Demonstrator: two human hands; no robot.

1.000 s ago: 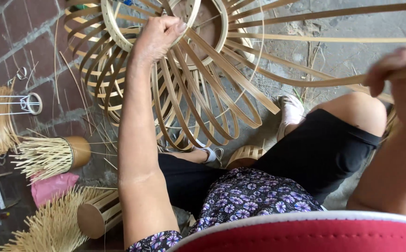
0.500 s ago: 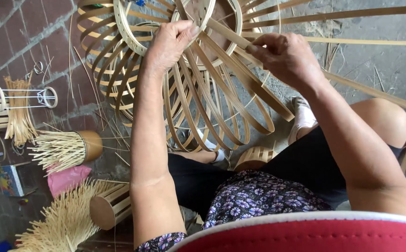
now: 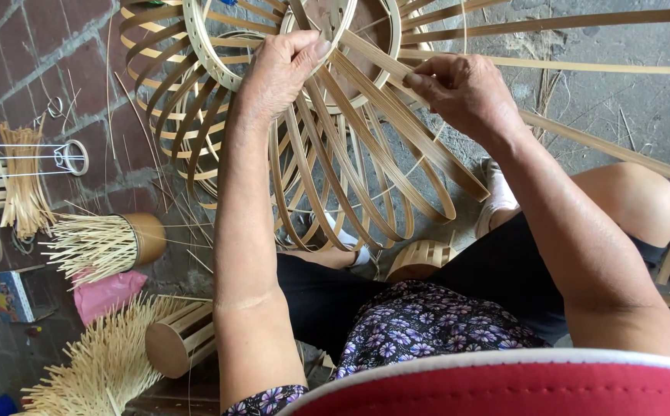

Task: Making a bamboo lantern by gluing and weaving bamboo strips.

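Bamboo strip frame (image 3: 327, 162), both hands at the hub ring (image 3: 350, 46)
Left hand (image 3: 277, 73) grip closed on ring; right hand (image 3: 466, 92) grip pinching a strip (image 3: 396, 69); strip may likely snap if overbent

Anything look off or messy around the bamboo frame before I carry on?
Nothing damaged on the bamboo frame; both hands grip strips at its ring. Only oddity: loose bamboo slivers lie scattered on the brick floor beside the stick bundles.

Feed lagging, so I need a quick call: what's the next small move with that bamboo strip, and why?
Probably ease the bamboo strip pinched by the right hand into the inner ring: its tip already points there, and the left hand steadies that ring.
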